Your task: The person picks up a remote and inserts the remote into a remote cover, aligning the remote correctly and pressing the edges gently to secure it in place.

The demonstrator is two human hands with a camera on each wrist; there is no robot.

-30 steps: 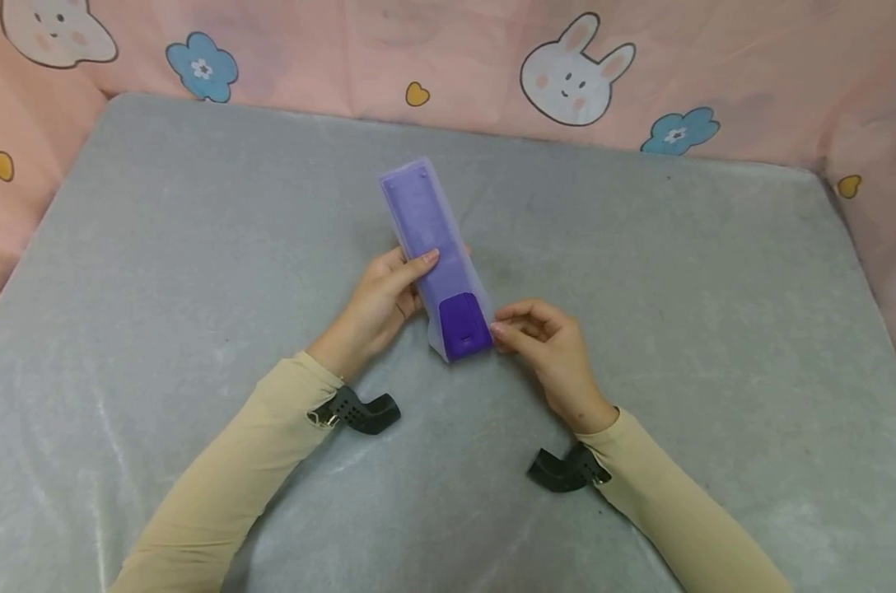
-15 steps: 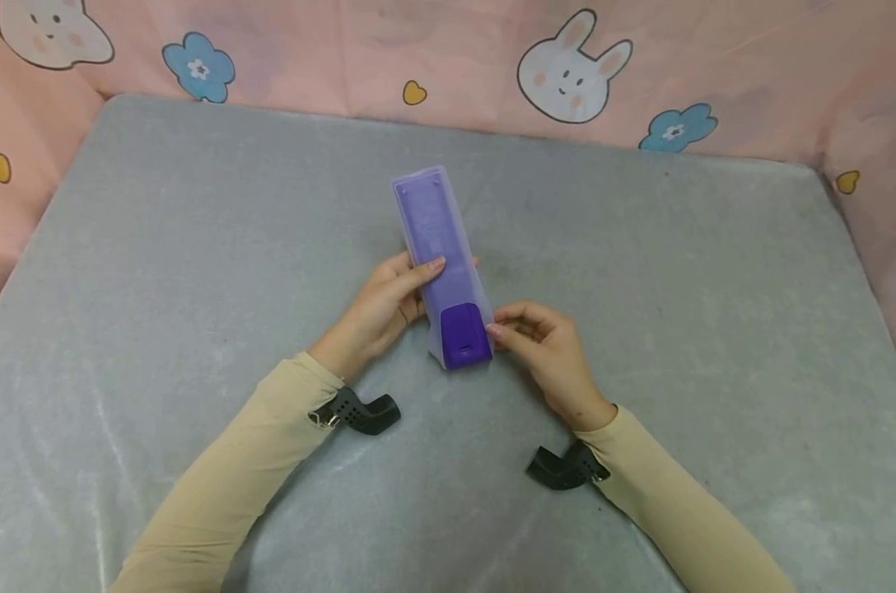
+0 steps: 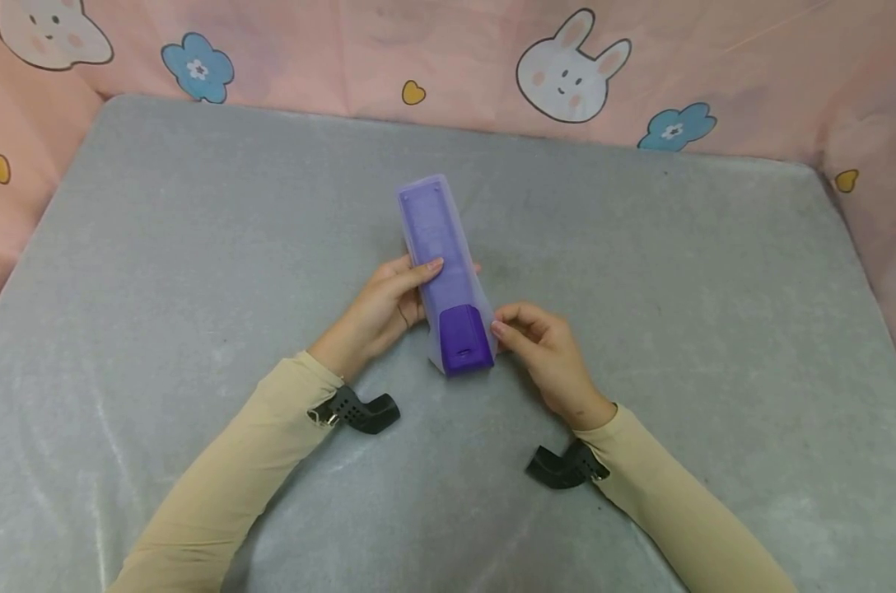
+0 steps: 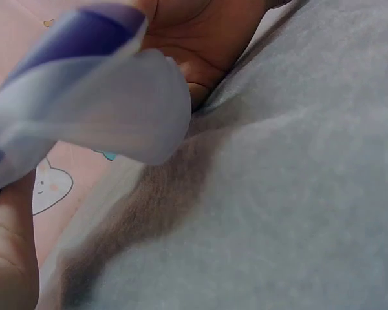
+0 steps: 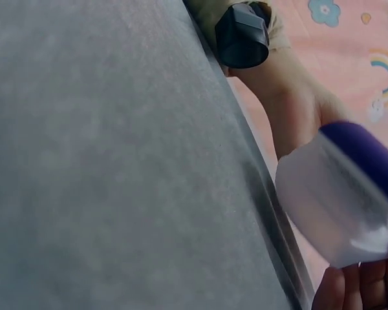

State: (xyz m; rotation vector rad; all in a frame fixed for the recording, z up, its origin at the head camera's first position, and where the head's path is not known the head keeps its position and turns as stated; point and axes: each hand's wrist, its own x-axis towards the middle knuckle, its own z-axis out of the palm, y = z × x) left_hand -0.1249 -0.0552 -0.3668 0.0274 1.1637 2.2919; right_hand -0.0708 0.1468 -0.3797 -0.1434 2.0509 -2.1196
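A grey-covered table [image 3: 678, 288] is being bordered by rabbit-printed pink cloth [image 3: 463, 49]. Above its middle, a translucent purple case [image 3: 457, 282] is being gripped by the left hand [image 3: 385, 303], its fingers mostly hidden behind, while the near right edge is being pinched by the right hand [image 3: 550, 354].

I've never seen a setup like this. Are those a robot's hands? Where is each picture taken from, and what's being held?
No robot: these are a person's bare hands, with tan sleeves. The wide picture comes from a camera worn on the head; the close ones come from cameras on the wrists, likely the black pieces at the cuffs. The left hand grips a long, pale purple case with a dark purple panel at its near end. The right hand appears to pinch the edge beside that panel. Below is a gray covered table; behind it, a pink printed backdrop.
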